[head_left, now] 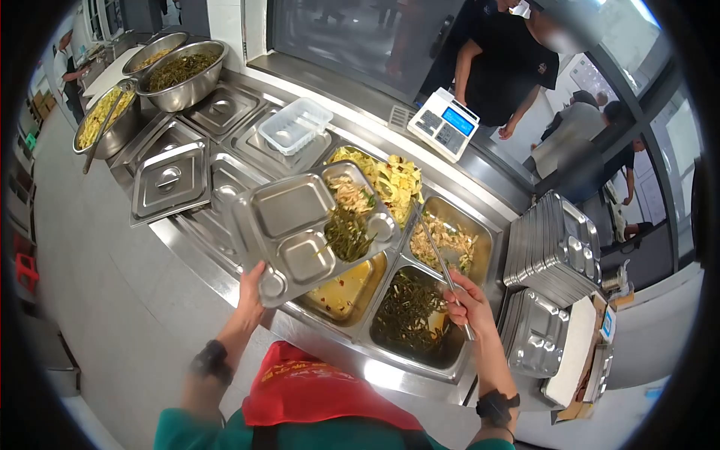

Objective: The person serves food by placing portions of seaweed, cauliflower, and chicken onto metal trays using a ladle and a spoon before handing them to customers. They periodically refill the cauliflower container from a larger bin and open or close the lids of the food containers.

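Observation:
My left hand (253, 285) grips the near left edge of a steel compartment tray (291, 205), held tilted over the food pans. Shredded pale food (349, 193) and dark green strips (347, 234) lie in two of its compartments; the others are bare. My right hand (470, 306) is closed around a long, thin metal serving utensil (448, 276). Its far end reaches the yellow food (396, 180) beside the tray; whether it is a spoon or tongs I cannot tell. Below that hand sits a pan of dark green strips (411, 309). Pale chopped food (444, 240) fills part of the pan behind it.
An oily yellow pan (346, 294) lies under the tray. Clear plastic container (296, 125) and lidded pans (171, 180) are left, with large food bowls (184, 78) beyond. A scale (444, 124) stands at the back, near a person (510, 67). Stacked trays (551, 247) rise at right.

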Available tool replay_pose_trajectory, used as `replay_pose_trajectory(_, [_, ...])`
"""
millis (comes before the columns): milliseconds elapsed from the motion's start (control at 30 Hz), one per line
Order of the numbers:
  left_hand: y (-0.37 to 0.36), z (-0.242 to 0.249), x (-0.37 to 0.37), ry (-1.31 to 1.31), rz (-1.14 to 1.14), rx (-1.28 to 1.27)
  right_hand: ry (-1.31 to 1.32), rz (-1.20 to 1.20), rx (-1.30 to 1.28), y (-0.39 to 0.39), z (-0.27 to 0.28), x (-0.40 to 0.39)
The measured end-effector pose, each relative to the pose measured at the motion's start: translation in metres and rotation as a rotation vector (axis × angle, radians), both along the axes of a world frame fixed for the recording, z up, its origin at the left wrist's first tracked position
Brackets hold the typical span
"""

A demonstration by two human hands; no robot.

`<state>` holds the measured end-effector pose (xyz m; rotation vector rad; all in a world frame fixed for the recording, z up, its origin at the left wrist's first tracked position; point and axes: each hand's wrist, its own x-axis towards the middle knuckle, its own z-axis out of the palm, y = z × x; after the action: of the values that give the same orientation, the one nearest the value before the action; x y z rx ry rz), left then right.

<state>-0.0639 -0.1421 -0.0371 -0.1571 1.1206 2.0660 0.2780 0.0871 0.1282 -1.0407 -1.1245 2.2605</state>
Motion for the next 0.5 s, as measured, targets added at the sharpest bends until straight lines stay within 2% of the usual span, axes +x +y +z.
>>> replay_pose_trajectory(200, [0.099, 0.038, 0.005, -0.125, -0.109, 0.028, -0.129, 0.022, -0.053, -0.050, 0.056, 0.005])
replay_pose_trajectory(300, [0.139, 0.068, 0.031, -0.200, -0.138, 0.078, -0.287, 0.002, 0.078, -0.077, 0.062, 0.019])
replay_pose_trajectory(400, [0.157, 0.095, 0.064, -0.165, -0.180, 0.083, -0.483, 0.027, 0.459, -0.094, 0.035, 0.056])
replay_pose_trajectory(500, [0.160, 0.106, 0.065, -0.143, -0.249, 0.054, -0.621, 0.011, 1.202, -0.103, 0.018, 0.052])
